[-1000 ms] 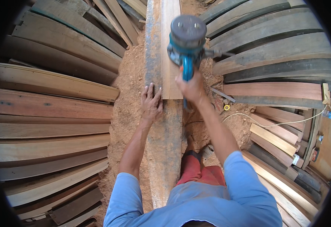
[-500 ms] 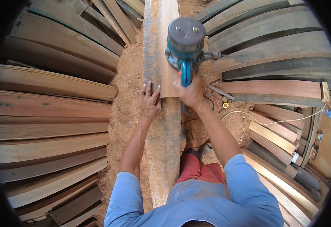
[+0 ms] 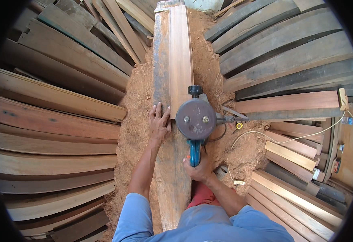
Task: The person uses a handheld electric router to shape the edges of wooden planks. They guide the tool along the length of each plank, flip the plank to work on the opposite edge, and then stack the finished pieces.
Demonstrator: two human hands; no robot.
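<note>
My right hand point(image 3: 198, 169) is closed around the teal handle of the power tool point(image 3: 195, 119); its fingers are wrapped on the grip, the fingertips mostly hidden. The power tool is positioned over the near end of the planed board point(image 3: 180, 60), covering that board's near right corner, with its round grey cap facing up. The cap overhangs the right edge of the weathered beam point(image 3: 172, 173). Contact between the tool base and the board is hidden beneath the cap; I cannot tell whether they touch. A black knob point(image 3: 195, 91) projects at the far side of the tool, and a side rod point(image 3: 233, 118) extends to the right.

My left hand point(image 3: 159, 125) rests on the left edge of the beam, fingers slightly apart and clasping nothing, just beside the near left corner of the board. The board lies lengthwise on the beam, along its right edge.

Wood shavings point(image 3: 140, 84) cover the ground along both long edges of the beam. Right of the beam, on the shavings, are a small round yellow item point(image 3: 239, 126) and a pale cable point(image 3: 247, 133). Stacked planks point(image 3: 55, 129) stand well beyond the left edge.
</note>
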